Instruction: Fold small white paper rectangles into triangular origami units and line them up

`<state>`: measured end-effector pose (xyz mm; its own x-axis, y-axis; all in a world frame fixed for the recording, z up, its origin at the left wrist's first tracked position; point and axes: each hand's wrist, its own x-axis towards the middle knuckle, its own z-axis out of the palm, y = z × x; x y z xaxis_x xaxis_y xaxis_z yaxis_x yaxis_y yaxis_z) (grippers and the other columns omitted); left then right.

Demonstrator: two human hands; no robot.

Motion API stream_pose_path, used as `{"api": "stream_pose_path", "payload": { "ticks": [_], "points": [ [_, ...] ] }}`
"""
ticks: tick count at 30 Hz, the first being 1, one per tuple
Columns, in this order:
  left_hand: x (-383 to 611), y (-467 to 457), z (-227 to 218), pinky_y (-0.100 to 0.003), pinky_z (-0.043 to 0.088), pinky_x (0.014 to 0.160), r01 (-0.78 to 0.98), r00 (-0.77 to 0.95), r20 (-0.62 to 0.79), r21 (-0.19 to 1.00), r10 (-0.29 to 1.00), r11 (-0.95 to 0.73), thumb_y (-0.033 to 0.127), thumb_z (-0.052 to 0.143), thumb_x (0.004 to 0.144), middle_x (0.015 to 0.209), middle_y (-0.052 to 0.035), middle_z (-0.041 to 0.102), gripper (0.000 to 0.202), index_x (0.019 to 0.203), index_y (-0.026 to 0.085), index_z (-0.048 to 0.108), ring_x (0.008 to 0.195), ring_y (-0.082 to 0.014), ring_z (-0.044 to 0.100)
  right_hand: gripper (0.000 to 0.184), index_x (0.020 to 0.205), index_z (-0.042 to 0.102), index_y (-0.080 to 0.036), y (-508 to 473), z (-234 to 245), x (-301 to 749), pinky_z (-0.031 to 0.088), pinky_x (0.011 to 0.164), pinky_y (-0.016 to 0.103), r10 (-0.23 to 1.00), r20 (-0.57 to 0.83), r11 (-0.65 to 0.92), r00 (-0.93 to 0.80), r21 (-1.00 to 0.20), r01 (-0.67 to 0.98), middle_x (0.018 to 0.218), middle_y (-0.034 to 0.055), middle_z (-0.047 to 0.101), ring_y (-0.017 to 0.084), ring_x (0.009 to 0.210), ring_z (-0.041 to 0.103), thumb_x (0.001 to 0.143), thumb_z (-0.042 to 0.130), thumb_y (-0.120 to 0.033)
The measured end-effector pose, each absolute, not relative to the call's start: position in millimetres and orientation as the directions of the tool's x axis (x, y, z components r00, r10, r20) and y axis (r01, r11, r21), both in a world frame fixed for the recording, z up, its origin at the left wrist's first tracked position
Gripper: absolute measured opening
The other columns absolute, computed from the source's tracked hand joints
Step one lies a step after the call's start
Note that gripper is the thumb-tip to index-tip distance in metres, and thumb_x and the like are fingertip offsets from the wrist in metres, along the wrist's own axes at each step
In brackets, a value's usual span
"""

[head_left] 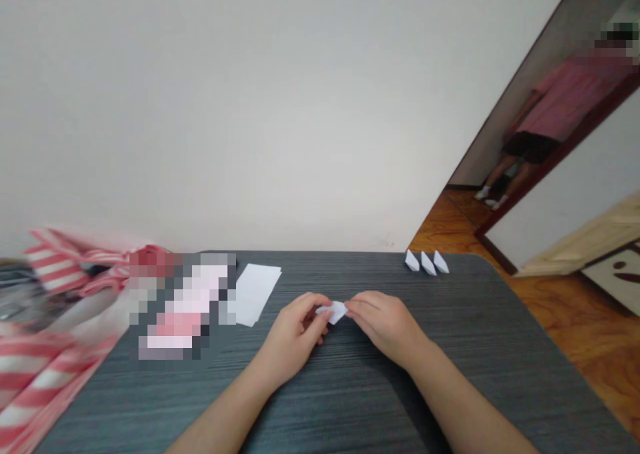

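Over the grey table point(350, 401), both hands point(295, 327) point(383, 324) pinch apparently folded white paper point(335, 312)

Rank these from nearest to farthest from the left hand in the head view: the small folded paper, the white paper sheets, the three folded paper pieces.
From the left hand:
1. Small folded paper: touching the hand, on its right.
2. White paper sheets: ahead and to the left.
3. Three folded paper pieces: farthest, ahead and to the right.

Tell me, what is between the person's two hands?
A small folded piece of white paper lies there, pinched between the left hand and the right hand, as the head camera view shows.
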<state>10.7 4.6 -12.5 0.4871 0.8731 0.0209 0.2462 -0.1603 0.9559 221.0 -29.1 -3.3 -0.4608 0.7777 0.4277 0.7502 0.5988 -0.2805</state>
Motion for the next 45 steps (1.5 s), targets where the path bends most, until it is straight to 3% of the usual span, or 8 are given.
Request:
{"api": "stream_pose_path", "payload": {
  "ticks": [3,8,13,36,40,42,45],
  "points": [
    [12,4,-10,-0.025,0.05,0.057,0.22,0.464,-0.018,0.971,0.886,-0.096,0.035,0.049,0.094,0.073,0.0005,0.062,0.026,0.113,0.018,0.051,0.057,-0.0134,0.06,0.023,0.101,0.069,-0.019,-25,-3,231,0.052,0.082,0.028,0.804,0.435,0.538,-0.404,-0.245,0.807,0.098,0.0074,0.071,0.018,0.09,0.065,0.1,0.047,-0.024],
    [12,4,-10,-0.027,0.051,0.059,0.214,0.453,-0.033,0.974,0.891,-0.072,0.039,0.05,0.093,0.073,0.0001,0.063,0.031,0.116,0.018,0.047,0.058,-0.0145,0.061,0.023,0.095,0.069,-0.018,-13,-4,271,0.049,0.084,0.031,0.877,0.473,0.193,-0.082,-0.191,0.962,0.096,0.0088,0.071,0.021,0.093,0.064,0.099,0.047,-0.022],
    [11,4,-11,-0.028,0.05,0.059,0.224,0.456,-0.036,0.971,0.889,-0.076,0.039,0.049,0.093,0.071,0.0003,0.063,0.029,0.114,0.019,0.048,0.057,-0.0145,0.061,0.022,0.09,0.068,-0.019,-6,-10,304,0.047,0.081,0.03,0.877,0.463,-0.057,0.125,-0.159,0.986,0.093,0.0082,0.07,0.022,0.09,0.064,0.097,0.049,-0.024],
    [9,4,-10,-0.026,0.05,0.057,0.226,0.466,-0.04,0.971,0.884,-0.075,0.037,0.05,0.091,0.07,0.0005,0.061,0.026,0.109,0.018,0.052,0.057,-0.0141,0.06,0.021,0.081,0.063,-0.018,0,-20,310,0.048,0.068,0.033,0.889,0.446,-0.054,0.104,-0.123,0.991,0.081,0.0089,0.066,0.023,0.077,0.063,0.095,0.05,-0.027],
    [10,4,-10,-0.026,0.05,0.056,0.216,0.464,-0.035,0.974,0.885,-0.075,0.036,0.05,0.091,0.069,0.0007,0.06,0.026,0.108,0.017,0.052,0.056,-0.0136,0.059,0.019,0.091,0.065,-0.016,-4,-15,305,0.049,0.069,0.034,0.889,0.438,-0.082,0.134,-0.136,0.987,0.087,0.0108,0.068,0.025,0.081,0.064,0.094,0.053,-0.031],
    [10,3,-9,-0.026,0.051,0.055,0.194,0.459,-0.025,0.978,0.888,-0.074,0.035,0.05,0.091,0.074,-0.0007,0.062,0.024,0.107,0.017,0.052,0.057,-0.013,0.06,0.022,0.099,0.065,-0.015,-8,-12,297,0.051,0.074,0.037,0.877,0.467,-0.048,0.113,-0.15,0.988,0.094,0.0122,0.069,0.027,0.087,0.065,0.095,0.053,-0.032],
    [11,-1,-10,-0.026,0.053,0.055,0.154,0.443,0.025,0.983,0.896,-0.104,0.034,0.05,0.092,0.091,-0.0059,0.065,0.022,0.106,0.017,0.052,0.063,-0.0131,0.062,0.023,0.107,0.065,-0.015,-14,-9,282,0.052,0.08,0.037,0.886,0.463,0.141,-0.029,-0.208,0.968,0.098,0.0113,0.07,0.025,0.089,0.066,0.096,0.051,-0.03]
  ]
}}
